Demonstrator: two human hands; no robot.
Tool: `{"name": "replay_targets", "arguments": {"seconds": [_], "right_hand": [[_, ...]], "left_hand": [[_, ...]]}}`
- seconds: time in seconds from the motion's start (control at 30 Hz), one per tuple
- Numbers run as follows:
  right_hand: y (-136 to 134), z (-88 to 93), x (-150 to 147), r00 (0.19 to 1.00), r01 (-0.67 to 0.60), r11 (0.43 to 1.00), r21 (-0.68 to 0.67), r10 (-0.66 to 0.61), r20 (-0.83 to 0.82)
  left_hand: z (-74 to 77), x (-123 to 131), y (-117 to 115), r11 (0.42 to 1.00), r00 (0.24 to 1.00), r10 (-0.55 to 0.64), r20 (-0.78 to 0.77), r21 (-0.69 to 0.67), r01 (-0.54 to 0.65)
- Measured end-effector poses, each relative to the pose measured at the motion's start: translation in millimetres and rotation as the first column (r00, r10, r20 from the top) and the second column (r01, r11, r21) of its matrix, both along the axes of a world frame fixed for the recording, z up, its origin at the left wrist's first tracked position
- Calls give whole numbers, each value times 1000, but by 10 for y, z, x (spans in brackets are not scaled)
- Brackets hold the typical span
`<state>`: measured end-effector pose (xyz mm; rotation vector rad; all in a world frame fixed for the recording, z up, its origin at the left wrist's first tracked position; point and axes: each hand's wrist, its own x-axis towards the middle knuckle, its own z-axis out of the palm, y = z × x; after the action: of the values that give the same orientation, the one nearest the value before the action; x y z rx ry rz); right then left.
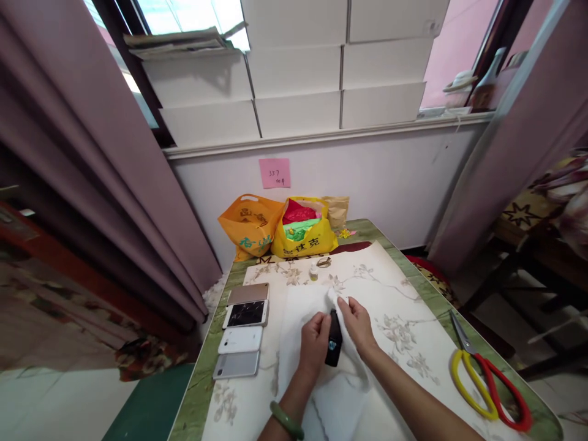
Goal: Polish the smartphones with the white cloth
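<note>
My left hand [315, 338], a green bangle on its wrist, is closed at the upper left edge of a black rectangular object [334, 343]. That object has a small light-blue mark; its kind is not clear. The edge of a thin white sheet [331, 398], cloth or soft paper, is pinched in my right hand [357, 321] just right of the black object. The sheet spreads beneath both hands and rises beside the object. My fingers partly hide the object's upper end.
Several phones [247, 314] lie in a column at left. A small bottle [313, 272] and glasses [324, 262] sit beyond my hands. An orange bag [252, 226] and a stuffed yellow bag [305, 242] stand at the back. Scissors [489, 380] with red and yellow handles lie at right.
</note>
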<state>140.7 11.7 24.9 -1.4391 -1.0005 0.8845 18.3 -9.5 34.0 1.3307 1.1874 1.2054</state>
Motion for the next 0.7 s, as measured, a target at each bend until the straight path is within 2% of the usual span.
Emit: {"name": "replay_targets", "arguments": {"seconds": [0.07,0.17,0.3,0.43,0.7], "right_hand": [[30,3,-9,1000,15,1000,-6,-15,-4],[63,17,-24,999,32,999,-27,-33,-11],[51,51,-35,1000,-1,999,-49,1,5],[-55,50,-82,995,-44,999,-32,47,86],[-251,-78,-174,968,-182,983,-36,185,169]], "left_hand": [[16,68,21,1000,999,27,-28,10,-27],[2,203,42,989,989,145,-13,-15,-145],[16,321,94,965,966,260,-19,-34,-260],[58,317,205,941,942,336,-10,-35,-336],[39,241,380,884,883,463,-82,-25,-466]]}}
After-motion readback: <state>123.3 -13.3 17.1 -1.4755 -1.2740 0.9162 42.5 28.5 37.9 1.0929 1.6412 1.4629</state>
